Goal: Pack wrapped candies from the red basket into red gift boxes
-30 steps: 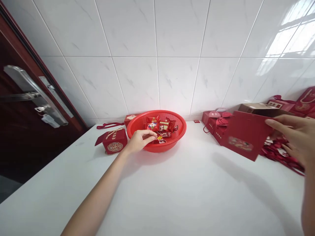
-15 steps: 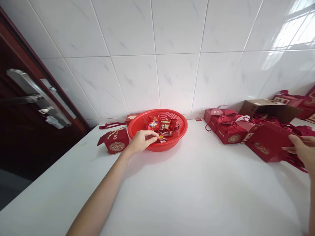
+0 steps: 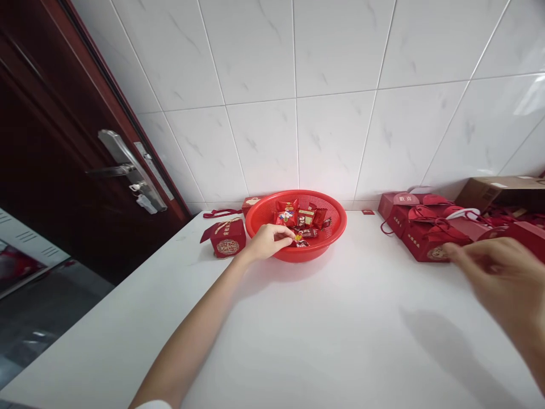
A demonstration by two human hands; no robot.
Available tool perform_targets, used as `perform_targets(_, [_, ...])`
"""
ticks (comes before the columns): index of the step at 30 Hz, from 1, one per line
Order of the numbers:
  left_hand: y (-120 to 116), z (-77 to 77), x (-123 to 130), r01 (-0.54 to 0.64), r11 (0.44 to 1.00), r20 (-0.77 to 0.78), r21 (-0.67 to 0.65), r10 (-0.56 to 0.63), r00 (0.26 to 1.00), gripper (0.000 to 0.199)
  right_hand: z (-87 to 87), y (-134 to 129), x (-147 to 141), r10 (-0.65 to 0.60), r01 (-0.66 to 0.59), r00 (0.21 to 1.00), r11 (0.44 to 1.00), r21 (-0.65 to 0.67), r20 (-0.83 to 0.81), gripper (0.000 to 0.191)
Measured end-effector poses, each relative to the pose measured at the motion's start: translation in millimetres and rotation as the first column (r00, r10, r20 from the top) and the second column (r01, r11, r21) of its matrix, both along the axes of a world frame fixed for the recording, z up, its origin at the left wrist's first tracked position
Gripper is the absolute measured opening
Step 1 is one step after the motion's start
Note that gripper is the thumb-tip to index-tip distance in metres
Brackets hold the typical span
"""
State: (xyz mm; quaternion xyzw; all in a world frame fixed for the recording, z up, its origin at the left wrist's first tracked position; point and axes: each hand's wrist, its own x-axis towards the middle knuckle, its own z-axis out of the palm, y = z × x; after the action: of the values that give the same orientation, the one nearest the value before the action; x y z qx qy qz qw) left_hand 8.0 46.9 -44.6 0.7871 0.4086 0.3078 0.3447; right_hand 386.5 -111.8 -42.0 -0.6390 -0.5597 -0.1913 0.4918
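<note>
My left hand (image 3: 269, 241) rests over the near left rim of a red plastic basket (image 3: 298, 254), its thumb and fingertips together beside a small yellow-topped sweet. Wrapped sweets (image 3: 286, 216) in red and dark packs lie inside the basket. Whether the fingertips pinch something is too small to tell. My right hand (image 3: 502, 272), blurred, hangs above the table at the right, in front of the red gift boxes (image 3: 421, 230). Its fingers are apart and hold nothing visible.
Left of the basket stands a red box (image 3: 227, 237) with a ribbon (image 3: 222, 213) behind it. A brown carton (image 3: 498, 190) is at the back right. A small red packet (image 3: 368, 212) lies near the tiled wall. A dark door (image 3: 85, 142) borders the left.
The view has swung left. My right hand has let go of the large red box and come away from it, nearer the camera. My left hand has stayed at the basket.
</note>
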Motion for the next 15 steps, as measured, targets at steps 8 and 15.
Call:
perform_targets(8, [7, 31.1, -23, 0.089, 0.993, -0.054, -0.074, -0.093, 0.994, 0.027, -66.4, -1, -77, 0.615, -0.569, 0.778, 0.777, -0.268, 0.132, 0.026])
perform_targets(15, [-9, 92.1, -104, -0.138, 0.989, -0.246, 0.045, 0.145, 0.958, 0.047, -78.7, -14, -83, 0.698, -0.635, 0.707, 0.698, -0.331, 0.117, 0.028])
